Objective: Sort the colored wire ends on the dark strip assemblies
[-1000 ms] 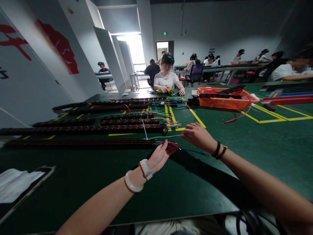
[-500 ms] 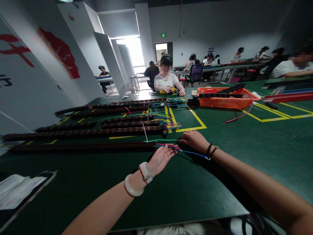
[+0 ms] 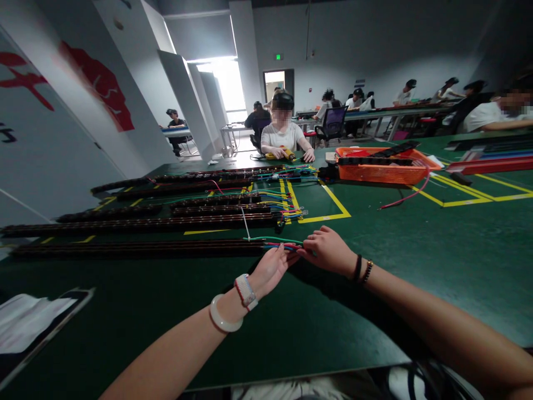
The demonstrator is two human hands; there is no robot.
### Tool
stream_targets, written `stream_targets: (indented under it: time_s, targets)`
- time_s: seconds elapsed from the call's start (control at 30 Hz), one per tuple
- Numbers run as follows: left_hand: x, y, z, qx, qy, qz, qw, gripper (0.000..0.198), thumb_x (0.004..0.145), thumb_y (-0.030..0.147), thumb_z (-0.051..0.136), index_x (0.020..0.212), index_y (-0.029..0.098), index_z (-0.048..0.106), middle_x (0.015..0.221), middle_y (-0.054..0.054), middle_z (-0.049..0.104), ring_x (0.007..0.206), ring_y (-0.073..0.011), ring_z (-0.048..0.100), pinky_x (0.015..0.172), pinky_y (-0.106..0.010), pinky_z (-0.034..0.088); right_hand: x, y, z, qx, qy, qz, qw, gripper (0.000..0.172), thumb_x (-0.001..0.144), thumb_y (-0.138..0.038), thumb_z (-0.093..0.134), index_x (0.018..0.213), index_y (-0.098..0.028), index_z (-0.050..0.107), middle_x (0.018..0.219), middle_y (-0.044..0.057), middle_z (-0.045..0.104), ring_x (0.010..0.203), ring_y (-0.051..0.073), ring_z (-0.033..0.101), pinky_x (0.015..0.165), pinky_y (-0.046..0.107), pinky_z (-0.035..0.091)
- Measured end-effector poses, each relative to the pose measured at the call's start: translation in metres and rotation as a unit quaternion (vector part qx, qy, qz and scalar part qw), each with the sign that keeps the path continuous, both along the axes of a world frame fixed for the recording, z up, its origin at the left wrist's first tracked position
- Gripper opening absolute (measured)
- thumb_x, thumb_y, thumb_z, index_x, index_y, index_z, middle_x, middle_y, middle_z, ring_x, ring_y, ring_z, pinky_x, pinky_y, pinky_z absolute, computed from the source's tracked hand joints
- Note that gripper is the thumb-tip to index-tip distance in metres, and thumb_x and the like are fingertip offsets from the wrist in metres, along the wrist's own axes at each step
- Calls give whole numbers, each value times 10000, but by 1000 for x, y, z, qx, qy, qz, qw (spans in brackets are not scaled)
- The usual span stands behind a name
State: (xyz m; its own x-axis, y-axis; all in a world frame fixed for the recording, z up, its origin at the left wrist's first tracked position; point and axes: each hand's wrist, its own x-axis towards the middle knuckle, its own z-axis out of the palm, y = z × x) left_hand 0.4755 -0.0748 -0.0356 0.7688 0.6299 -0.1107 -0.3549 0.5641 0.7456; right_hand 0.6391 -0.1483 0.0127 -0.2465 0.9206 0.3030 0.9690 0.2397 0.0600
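My left hand [image 3: 272, 269] is closed around several coloured wires [image 3: 275, 244], red and blue among them, where they leave the end of a long dark cable strip [image 3: 166, 248]. Its thumb lies on top and the fingers pass beneath. Against its fingertips, my right hand [image 3: 328, 250] has its fingers curled in on the wire ends, whose tips it hides. A green wire [image 3: 272, 239] runs along the far side of the bundle toward the right hand. A white cable tie [image 3: 245, 223] stands up from the strip near its right end.
Beyond lie more dark cable strips [image 3: 216, 220] with coloured wire ends [image 3: 293, 213]. An orange basket [image 3: 370, 174] stands at back right, a red wire hanging out. Yellow tape marks the green table [image 3: 416, 266]. A co-worker [image 3: 283, 133] sits opposite with a yellow tool [image 3: 287, 154].
My right hand has come down and toward me, from the green wire onto the wire ends by my left fingertips. The blue wire's ring-shaped end, visible before, is now hidden.
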Motion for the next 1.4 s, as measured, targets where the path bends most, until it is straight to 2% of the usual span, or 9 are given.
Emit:
stream_targets:
  time_s: [0.23, 0.47, 0.67, 0.87, 1.0, 1.1, 1.23, 1.3, 1.4]
  targets:
    - [-2, -1, 3, 3, 19, 2, 1000, 228, 888, 253, 495, 929, 79, 637, 949, -143, 676, 914, -202, 632, 922, -385, 443, 10, 12, -6, -19, 5, -89, 996, 385, 894, -422, 452, 663, -175, 637, 694, 42, 668, 667, 141, 576, 668, 282, 286]
    - [-2, -1, -1, 6, 30, 14, 999, 238, 884, 271, 498, 884, 81, 643, 904, -138, 678, 870, -203, 637, 877, -373, 453, 8, 19, -17, -74, 13, -129, 989, 446, 893, -473, 411, 650, -193, 658, 673, 52, 678, 613, 151, 591, 556, 258, 278]
    - [-2, -1, 3, 3, 35, 9, 999, 235, 891, 245, 478, 903, 84, 648, 885, -127, 684, 841, -191, 638, 876, -372, 447, 0, 17, -19, -107, 10, -162, 981, 392, 884, -444, 428, 716, -198, 683, 718, 57, 689, 627, 160, 616, 513, 235, 286]
    - [-4, 1, -1, 11, 29, -1, 1000, 233, 888, 254, 484, 910, 86, 643, 924, -140, 676, 891, -206, 625, 880, -372, 454, 9, 15, -11, -84, -7, -145, 986, 523, 888, -560, 341, 709, -188, 663, 744, 79, 683, 628, 171, 597, 528, 242, 286]
    - [-4, 2, -2, 8, 34, 4, 999, 218, 883, 256, 494, 907, 91, 634, 935, -140, 671, 913, -216, 621, 900, -391, 450, 22, 11, 5, -87, 79, -169, 979, 653, 866, -654, 263, 617, -167, 620, 619, 69, 631, 563, 151, 550, 517, 249, 279]
    - [-4, 1, 0, -2, 42, 9, 999, 220, 892, 251, 477, 906, 96, 632, 964, -139, 668, 930, -216, 617, 906, -394, 448, 33, 6, 16, -233, 221, -143, 936, 712, 824, -720, 259, 582, -144, 599, 517, 41, 567, 452, 106, 479, 488, 236, 311]
    - [-5, 0, 3, 6, 44, -4, 999, 265, 906, 262, 446, 905, 84, 643, 956, -138, 670, 912, -208, 622, 907, -379, 448, 38, 1, 20, -485, 334, -34, 807, 673, 737, -753, 412, 682, -118, 626, 497, 5, 548, 402, 86, 459, 447, 219, 375]
    - [-5, 0, 3, 9, 47, -6, 999, 270, 907, 262, 443, 905, 80, 642, 946, -134, 671, 909, -206, 624, 908, -377, 449, 37, 0, 18, -536, 348, 3, 769, 626, 719, -726, 479, 726, -118, 630, 507, -8, 555, 416, 87, 477, 450, 216, 401]
    - [-4, 0, 3, 1, 49, 3, 999, 247, 907, 238, 441, 887, 82, 631, 928, -125, 676, 908, -201, 630, 916, -380, 449, 37, 1, 15, -540, 356, 22, 762, 590, 725, -697, 503, 740, -120, 623, 504, -18, 550, 427, 86, 482, 448, 209, 402]
